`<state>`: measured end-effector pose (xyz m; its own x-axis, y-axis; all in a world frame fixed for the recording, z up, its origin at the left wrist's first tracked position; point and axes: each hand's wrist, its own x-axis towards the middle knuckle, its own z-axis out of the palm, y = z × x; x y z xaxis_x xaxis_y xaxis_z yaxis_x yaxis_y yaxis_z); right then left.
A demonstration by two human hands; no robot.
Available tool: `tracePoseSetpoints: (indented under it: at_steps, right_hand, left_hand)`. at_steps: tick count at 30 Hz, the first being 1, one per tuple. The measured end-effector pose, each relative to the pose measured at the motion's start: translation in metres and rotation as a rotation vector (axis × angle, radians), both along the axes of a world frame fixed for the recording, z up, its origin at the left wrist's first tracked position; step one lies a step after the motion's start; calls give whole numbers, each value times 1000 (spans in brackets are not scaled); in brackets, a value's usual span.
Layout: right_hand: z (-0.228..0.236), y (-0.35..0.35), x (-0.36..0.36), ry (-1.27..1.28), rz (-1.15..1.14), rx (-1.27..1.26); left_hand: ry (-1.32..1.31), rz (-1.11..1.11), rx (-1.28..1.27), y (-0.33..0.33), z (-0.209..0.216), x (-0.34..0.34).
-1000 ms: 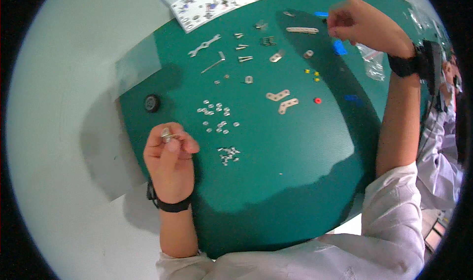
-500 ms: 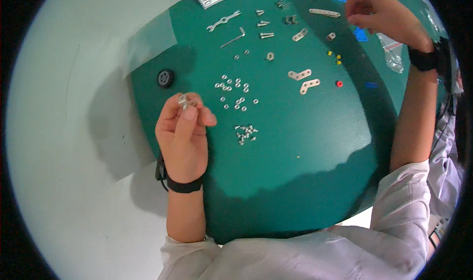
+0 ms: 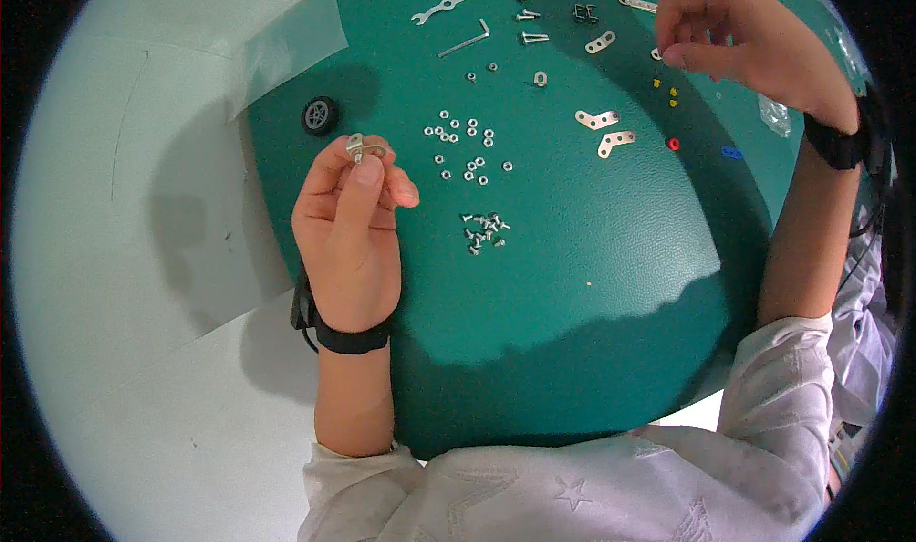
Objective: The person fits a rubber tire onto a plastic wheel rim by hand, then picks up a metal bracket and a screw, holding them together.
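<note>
My left hand [image 3: 348,222] is raised over the left side of the green mat [image 3: 534,351]. Its thumb and forefinger pinch a small bent metal bracket [image 3: 356,147]; the fingers partly cover it. At the far right, my right hand [image 3: 749,51] reaches down with thumb and forefinger closed at a small metal bracket [image 3: 656,54], of which only the left edge shows. Right below those fingertips are several small yellow pieces [image 3: 674,93]. A black wheel [image 3: 320,115] stands beyond my left hand, and loose nuts [image 3: 472,131] lie to its right.
Small screws [image 3: 487,227] are heaped nearer me. Toward the back lie a flat wrench [image 3: 447,6], an L-shaped hex key [image 3: 468,41], longer bolts [image 3: 535,38] and a perforated plate [image 3: 600,42]. Angled strips [image 3: 616,141], a red ring [image 3: 673,144] and a clear bag [image 3: 774,115] are to the right.
My right hand has come down and slightly left, its fingertips now at the small bracket. My left hand still pinches its bracket. The view has shifted, so the mat's things sit higher.
</note>
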<state>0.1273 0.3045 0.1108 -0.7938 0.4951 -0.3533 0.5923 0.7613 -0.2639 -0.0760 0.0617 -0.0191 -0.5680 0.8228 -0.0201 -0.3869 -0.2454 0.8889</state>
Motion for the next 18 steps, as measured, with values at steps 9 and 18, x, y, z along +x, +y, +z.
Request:
tracePoseSetpoints:
  at_steps: [9,18]
  right_hand:
    - [1,14,7,74,-8,-105]
    - [-3,26,7,-46,-205,-29]
  left_hand:
    - [-16,-2,-21,-1,-2,2]
    - [73,-10,-121,-2,5,5]
